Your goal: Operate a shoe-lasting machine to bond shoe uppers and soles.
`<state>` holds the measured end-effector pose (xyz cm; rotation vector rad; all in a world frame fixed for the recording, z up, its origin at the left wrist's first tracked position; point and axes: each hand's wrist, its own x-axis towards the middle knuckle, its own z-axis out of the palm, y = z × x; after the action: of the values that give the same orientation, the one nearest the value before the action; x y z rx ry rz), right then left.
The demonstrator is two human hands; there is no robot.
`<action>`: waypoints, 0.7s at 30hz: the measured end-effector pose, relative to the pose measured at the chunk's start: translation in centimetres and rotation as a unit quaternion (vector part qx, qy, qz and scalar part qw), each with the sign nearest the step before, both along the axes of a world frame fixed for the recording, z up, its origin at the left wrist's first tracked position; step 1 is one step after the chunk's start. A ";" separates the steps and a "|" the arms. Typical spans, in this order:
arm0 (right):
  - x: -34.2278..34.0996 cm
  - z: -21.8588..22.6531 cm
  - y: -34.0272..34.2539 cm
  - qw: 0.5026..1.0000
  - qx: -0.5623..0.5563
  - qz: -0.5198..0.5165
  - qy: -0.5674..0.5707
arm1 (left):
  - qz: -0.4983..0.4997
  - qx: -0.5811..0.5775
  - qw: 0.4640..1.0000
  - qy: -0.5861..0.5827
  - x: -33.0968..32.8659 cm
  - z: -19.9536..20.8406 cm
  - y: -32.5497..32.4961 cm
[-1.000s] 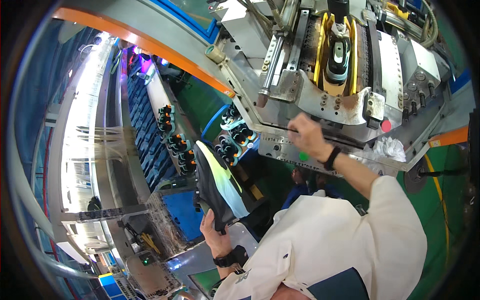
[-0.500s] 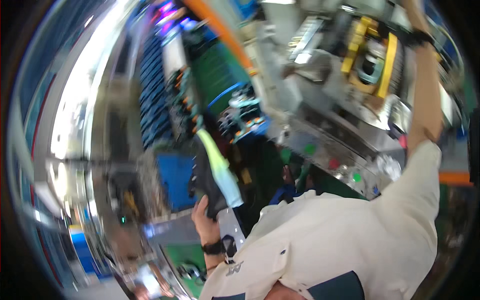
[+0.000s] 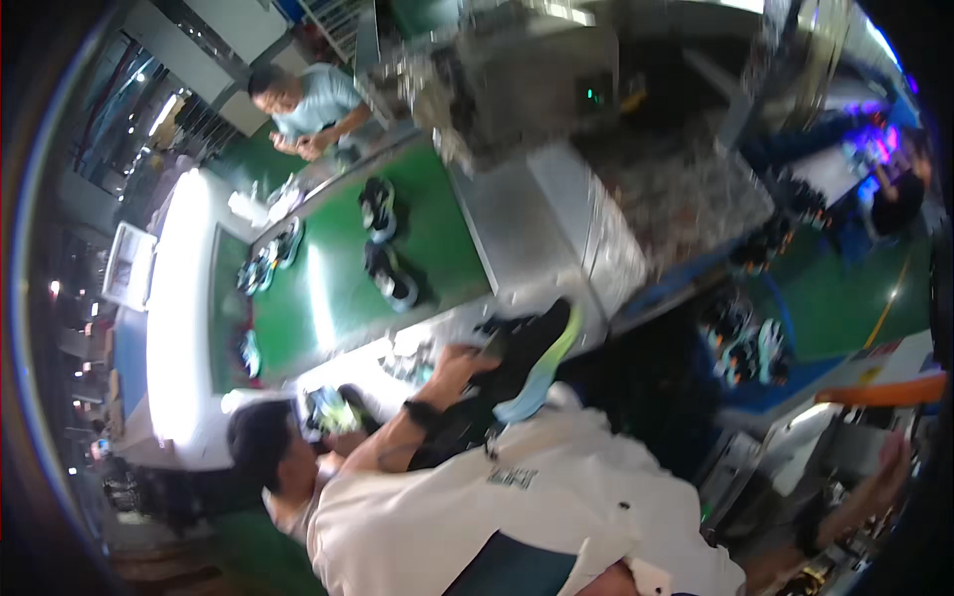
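Observation:
My left hand (image 3: 463, 370) is closed around a black shoe (image 3: 524, 350) whose sole fades from yellow-green to light blue. I hold it tilted in front of my chest, close to the metal edge of a conveyor. My right hand (image 3: 891, 465) is stretched far out to the right, beside a machine and below an orange bar. Blur hides its fingers, and I cannot make out whether anything is in it.
On the left a green conveyor belt (image 3: 336, 298) carries several dark shoes (image 3: 378, 209). A grey machine (image 3: 527, 89) stands ahead. More shoes (image 3: 740, 343) lie at the right. One co-worker (image 3: 318, 104) stands across the belt; another (image 3: 268, 452) is close at my left.
My view has swung to the left, bringing the green belt and two co-workers into sight. The shoe stays in my left hand. My right arm now appears low at the right.

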<state>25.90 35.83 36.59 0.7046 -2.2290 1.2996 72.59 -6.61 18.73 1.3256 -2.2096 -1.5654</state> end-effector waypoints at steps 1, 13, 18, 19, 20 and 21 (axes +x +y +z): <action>-1.3 1.2 -5.8 0.989 -0.097 0.088 -0.067 | 0.103 0.090 0.990 0.028 0.8 -0.6 -1.7; -7.5 16.0 -69.4 0.937 0.253 0.155 0.186 | 0.385 -0.182 0.891 -0.161 7.4 -21.8 -25.7; -12.3 16.5 -85.5 0.880 0.406 0.182 0.170 | 0.358 -0.200 0.905 -0.117 8.2 -20.0 -25.9; -12.5 16.0 -87.3 0.884 0.406 0.161 0.166 | 0.352 -0.269 0.893 -0.081 7.5 -18.5 -24.9; -12.6 15.7 -87.9 0.898 0.384 0.154 0.148 | 0.348 -0.263 0.899 -0.041 6.7 -16.6 -24.0; -12.1 15.3 -88.3 0.906 0.377 0.147 0.123 | 0.366 -0.192 0.909 0.055 4.9 -14.8 -23.2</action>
<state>13.79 -52.43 51.90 1.4317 -2.4426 0.3598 77.46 -29.78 3.90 1.6054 -1.5387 -0.8488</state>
